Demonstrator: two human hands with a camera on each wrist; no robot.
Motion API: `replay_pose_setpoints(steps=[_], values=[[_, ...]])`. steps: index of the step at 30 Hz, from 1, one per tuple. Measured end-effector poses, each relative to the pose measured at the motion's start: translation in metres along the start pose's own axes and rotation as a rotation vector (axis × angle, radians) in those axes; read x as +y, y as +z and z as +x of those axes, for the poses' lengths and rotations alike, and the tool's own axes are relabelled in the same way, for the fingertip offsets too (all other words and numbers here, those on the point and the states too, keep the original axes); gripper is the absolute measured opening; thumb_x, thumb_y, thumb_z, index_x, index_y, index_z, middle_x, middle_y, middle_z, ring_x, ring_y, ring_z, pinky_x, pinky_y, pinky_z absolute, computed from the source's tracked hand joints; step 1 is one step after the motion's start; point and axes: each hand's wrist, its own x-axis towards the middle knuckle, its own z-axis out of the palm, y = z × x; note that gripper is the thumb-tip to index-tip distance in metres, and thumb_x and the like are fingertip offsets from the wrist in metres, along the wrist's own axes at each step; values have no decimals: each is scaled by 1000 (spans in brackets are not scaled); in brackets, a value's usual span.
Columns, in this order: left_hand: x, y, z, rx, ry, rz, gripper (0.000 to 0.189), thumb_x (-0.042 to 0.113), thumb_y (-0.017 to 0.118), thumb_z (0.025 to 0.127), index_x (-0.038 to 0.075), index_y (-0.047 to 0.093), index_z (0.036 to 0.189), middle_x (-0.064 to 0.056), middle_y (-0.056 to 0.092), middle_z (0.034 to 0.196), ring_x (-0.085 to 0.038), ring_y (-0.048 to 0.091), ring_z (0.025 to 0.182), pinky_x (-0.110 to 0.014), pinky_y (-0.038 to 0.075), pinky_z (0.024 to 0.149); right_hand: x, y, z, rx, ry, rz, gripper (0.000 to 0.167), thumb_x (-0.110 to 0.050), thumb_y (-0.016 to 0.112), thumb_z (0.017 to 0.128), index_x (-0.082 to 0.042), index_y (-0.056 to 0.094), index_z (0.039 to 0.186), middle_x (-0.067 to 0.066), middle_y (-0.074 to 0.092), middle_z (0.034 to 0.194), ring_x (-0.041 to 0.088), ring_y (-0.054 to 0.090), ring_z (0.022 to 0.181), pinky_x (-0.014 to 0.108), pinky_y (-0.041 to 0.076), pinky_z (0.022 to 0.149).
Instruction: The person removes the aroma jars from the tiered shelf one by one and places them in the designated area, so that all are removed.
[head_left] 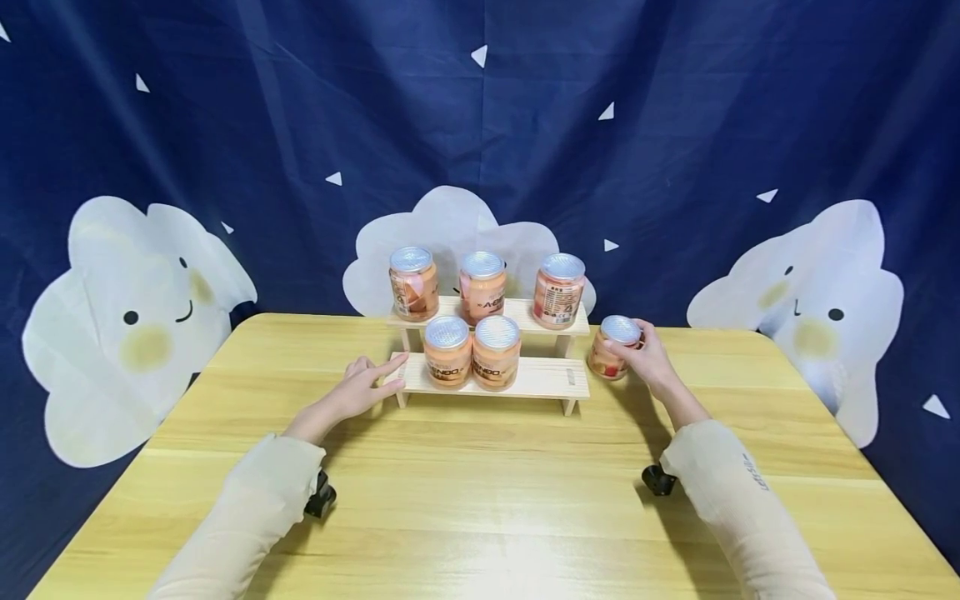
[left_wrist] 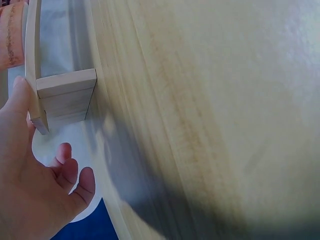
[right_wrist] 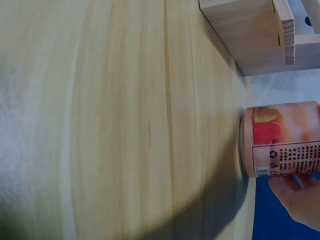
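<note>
Yellow wood-grain table (head_left: 480, 467), orange jars (head_left: 497, 354), navy backdrop (head_left: 465, 117) (smiling clouds (head_left: 112, 346)) behind

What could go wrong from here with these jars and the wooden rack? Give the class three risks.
1. The right hand grips a jar close beside the wooden rack; a sideways move might knock the rack's right end.
2. The left hand touches the lower shelf's left end, so a push there could jolt the jars above.
3. The two lower-shelf jars stand tightly side by side; bumping one could shift the other.
</note>
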Motion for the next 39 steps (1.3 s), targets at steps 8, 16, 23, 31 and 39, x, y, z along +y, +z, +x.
replay_pose_setpoints(steps=[8, 16, 23, 31, 39], values=[[0, -1, 1, 10, 4, 1, 57, 35, 53, 91, 14, 36, 141, -6, 31, 81, -23, 27, 78, -33, 23, 71, -18, -10, -4, 3, 86, -31, 70, -6, 57, 87, 3, 15, 142, 29, 29, 135, 33, 34, 116, 23, 32, 84], [-2, -3, -1, 4, -4, 8, 57, 37, 52, 92, 14, 35, 141, -6, 32, 81, -23, 27, 78, -33, 24, 70, -37, -18, -17, 83, -34, -48, 61, -9, 60, 87, 2, 29, 138, 10, 46, 119, 26, 42, 110, 19, 35, 82], [-1, -3, -4, 4, -1, 3, 57, 35, 52, 92, 13, 35, 141, -5, 31, 80, -22, 27, 77, -33, 23, 69, -51, 2, -31, 37, -129, 17, 52, -1, 60, 85, 6, 36, 131, -4, 51, 108, 7, 47, 96, 14, 37, 79], [0, -1, -2, 6, 4, 3, 57, 35, 53, 92, 13, 35, 141, -6, 32, 80, -22, 27, 77, -33, 24, 71, -58, 39, -43, -78, -122, 87, 50, 6, 58, 84, 8, 38, 130, 14, 49, 113, 13, 48, 101, 15, 36, 85], [-1, 1, 0, 0, -8, -3, 57, 37, 52, 92, 14, 35, 141, -6, 32, 81, -23, 27, 78, -33, 24, 70, -63, 70, -45, -193, -96, 81, 55, 1, 60, 84, 4, 37, 134, 25, 44, 122, 37, 41, 113, 22, 40, 83]])
